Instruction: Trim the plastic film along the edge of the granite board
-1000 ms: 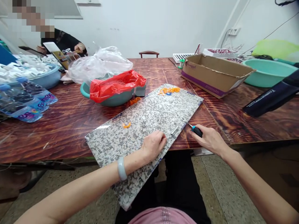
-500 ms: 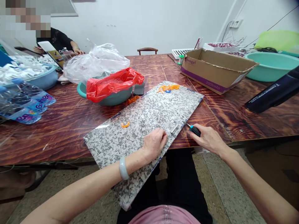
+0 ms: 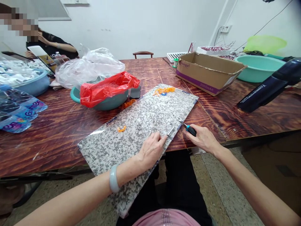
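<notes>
A speckled grey-white board [image 3: 138, 122] wrapped in clear film lies slantwise over the table's front edge. My left hand [image 3: 151, 150] rests on it, fingers stretched forward and the fingertips at the near end of a short silver rod [image 3: 171, 130]. Whether they touch the rod, I cannot tell. In my right hand [image 3: 205, 138], closed around its handle, is a black and turquoise craft knife [image 3: 191, 130]. Its blade points left, over the board's right edge. A bent orange plastic piece [image 3: 121, 129] lies left of centre; an orange bundle [image 3: 166, 91] with a blue bit lies toward the far end.
Behind the board stand a green basin [image 3: 110, 105] with a red bag [image 3: 105, 89], and a phone [image 3: 135, 92]. A cardboard box [image 3: 207, 75] and a dark bottle [image 3: 261, 91] are at the right. Water bottles [image 3: 21, 110] stand left; a person [image 3: 58, 47] sits beyond.
My left hand's fingers have uncurled from a fist and reach to the rod. The view has shifted slightly; the knife remains in my right hand near the board's edge.
</notes>
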Tool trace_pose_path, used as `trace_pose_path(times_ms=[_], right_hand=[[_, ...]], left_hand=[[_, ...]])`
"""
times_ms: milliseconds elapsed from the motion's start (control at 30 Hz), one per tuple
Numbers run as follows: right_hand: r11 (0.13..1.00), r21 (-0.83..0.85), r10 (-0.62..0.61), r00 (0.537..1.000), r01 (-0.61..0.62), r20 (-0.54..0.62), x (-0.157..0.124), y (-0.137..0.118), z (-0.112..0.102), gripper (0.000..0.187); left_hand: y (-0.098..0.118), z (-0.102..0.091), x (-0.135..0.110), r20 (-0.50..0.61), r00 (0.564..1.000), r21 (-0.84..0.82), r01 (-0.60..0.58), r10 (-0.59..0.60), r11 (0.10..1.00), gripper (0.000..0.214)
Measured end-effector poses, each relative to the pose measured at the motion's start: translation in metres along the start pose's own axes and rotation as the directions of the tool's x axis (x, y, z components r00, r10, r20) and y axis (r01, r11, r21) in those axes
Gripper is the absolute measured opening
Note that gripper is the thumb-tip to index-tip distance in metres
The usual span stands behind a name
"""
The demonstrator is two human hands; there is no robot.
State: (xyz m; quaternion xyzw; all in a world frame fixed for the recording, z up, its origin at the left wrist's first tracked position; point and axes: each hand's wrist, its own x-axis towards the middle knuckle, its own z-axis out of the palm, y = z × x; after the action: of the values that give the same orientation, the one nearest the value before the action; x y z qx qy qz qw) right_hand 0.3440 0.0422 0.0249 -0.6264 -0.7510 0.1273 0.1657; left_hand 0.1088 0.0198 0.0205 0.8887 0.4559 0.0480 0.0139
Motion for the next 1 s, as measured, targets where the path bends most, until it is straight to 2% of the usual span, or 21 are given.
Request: trace_pose_path(times_ms=[67, 200, 333, 400, 700, 1000], right_hand=[[0.998, 0.059, 0.004, 1.0, -0.003, -0.022, 0.002, 0.0, 0.002, 0.028], [0.968, 0.252, 0.022, 0.999, -0.012, -0.036, 0.01, -0.002, 0.006, 0.027], [0.846, 0.515, 0.09, 0.989, -0.137, 0.114, 0.015, -0.008, 0.008, 0.029], [0.792, 0.585, 0.1, 0.983, -0.173, 0.156, 0.017, -0.011, 0.01, 0.031], [0.692, 0.681, 0.118, 0.968, -0.24, 0.221, 0.018, -0.017, 0.02, 0.031], [0.609, 0.74, 0.099, 0.953, -0.285, 0.285, 0.018, -0.023, 0.02, 0.026]], left_hand=[[-0.003, 0.0, -0.001, 0.019, 1.0, -0.073, 0.022, -0.021, 0.997, 0.031], [-0.003, 0.0, 0.01, 0.032, 0.995, -0.206, 0.1, -0.095, 0.974, 0.022], [0.003, -0.002, 0.024, 0.013, 0.987, -0.261, 0.156, -0.158, 0.953, 0.021], [0.004, -0.002, 0.028, 0.0, 0.985, -0.266, 0.169, -0.175, 0.949, 0.019], [0.004, -0.001, 0.025, -0.019, 0.991, -0.215, 0.122, -0.129, 0.969, 0.019], [0.004, 0.0, 0.024, -0.047, 0.99, -0.293, 0.111, -0.13, 0.95, 0.017]])
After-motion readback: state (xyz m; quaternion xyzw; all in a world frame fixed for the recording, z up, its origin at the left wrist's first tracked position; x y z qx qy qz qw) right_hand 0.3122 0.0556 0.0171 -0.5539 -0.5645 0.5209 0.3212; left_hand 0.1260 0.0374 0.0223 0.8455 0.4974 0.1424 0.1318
